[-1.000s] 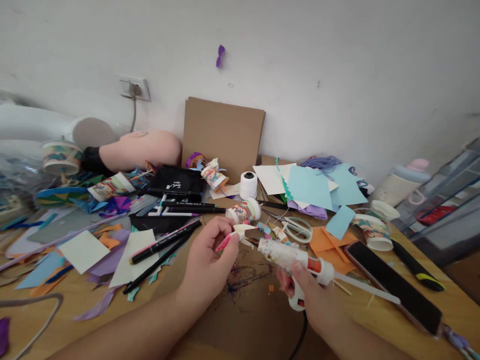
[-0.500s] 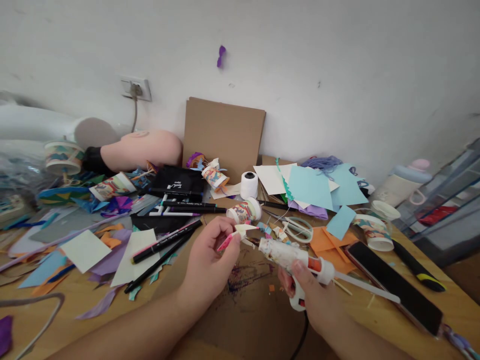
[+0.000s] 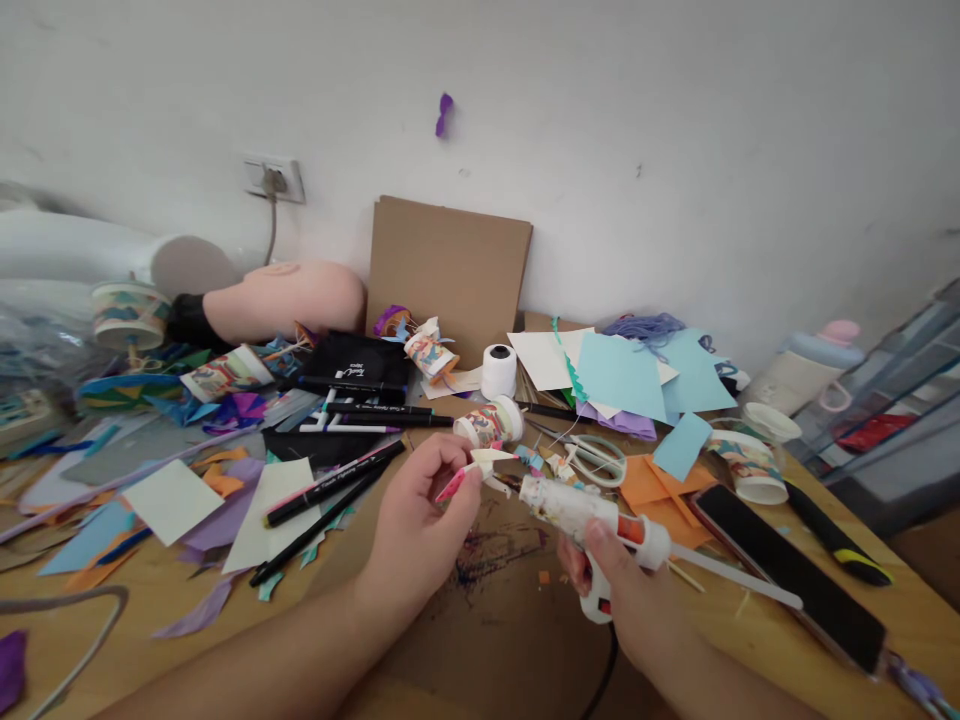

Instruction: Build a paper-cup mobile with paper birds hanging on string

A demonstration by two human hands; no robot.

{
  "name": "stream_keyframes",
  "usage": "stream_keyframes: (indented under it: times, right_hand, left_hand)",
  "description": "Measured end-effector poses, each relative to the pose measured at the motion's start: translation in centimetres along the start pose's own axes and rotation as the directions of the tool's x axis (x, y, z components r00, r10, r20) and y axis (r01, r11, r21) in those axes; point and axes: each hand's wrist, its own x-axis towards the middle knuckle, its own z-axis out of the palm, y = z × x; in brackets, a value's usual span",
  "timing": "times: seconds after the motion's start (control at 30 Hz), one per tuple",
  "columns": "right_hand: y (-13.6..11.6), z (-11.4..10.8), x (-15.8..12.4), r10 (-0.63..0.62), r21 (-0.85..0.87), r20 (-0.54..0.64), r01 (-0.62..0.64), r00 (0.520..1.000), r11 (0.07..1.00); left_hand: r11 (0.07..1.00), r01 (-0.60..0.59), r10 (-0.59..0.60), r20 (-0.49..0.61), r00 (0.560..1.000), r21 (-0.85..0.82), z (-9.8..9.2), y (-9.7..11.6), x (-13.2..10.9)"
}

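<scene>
Between the thumb and fingers of my left hand (image 3: 424, 520) is a small folded paper piece (image 3: 484, 462), white with pink dotted parts. My right hand (image 3: 626, 575) is closed around the handle of a white glue gun (image 3: 570, 508) with an orange section. The gun's nozzle points left, close to the paper piece; whether they touch I cannot tell. A long glue stick (image 3: 739, 575) sticks out of its back end. Just behind my left hand a patterned paper cup (image 3: 491, 422) lies on its side. Scissors (image 3: 596, 458) rest behind the gun. Beneath both hands is a stained brown cardboard sheet (image 3: 487, 640).
Markers (image 3: 330, 490) and paper scraps cover the left side. A thread spool (image 3: 499, 372) and a mannequin head (image 3: 289, 300) stand or lie farther back. Coloured paper (image 3: 622, 375), a phone (image 3: 791, 575) and a black-and-yellow handle (image 3: 836, 535) are on the right. The gun's cord (image 3: 604, 675) runs toward me.
Almost nothing differs. Both hands keep their hold on the paper piece and the glue gun, and the view has shifted very slightly.
</scene>
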Motion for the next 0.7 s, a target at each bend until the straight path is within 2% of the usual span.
stream_keyframes:
  times: [0.43,0.7]
  right_hand:
    - [-0.04,0.03,-0.01,-0.002,0.029,0.000,0.002,1.000,1.000]
    - [0.06,0.46,-0.30,0.044,0.144,-0.030,-0.040,0.999,0.989]
  left_hand:
    - [0.999,0.014,-0.013,-0.030,0.999,0.030,0.07,0.42,0.17]
    - [0.999,0.011,-0.010,-0.021,1.000,0.036,0.06,0.33,0.11]
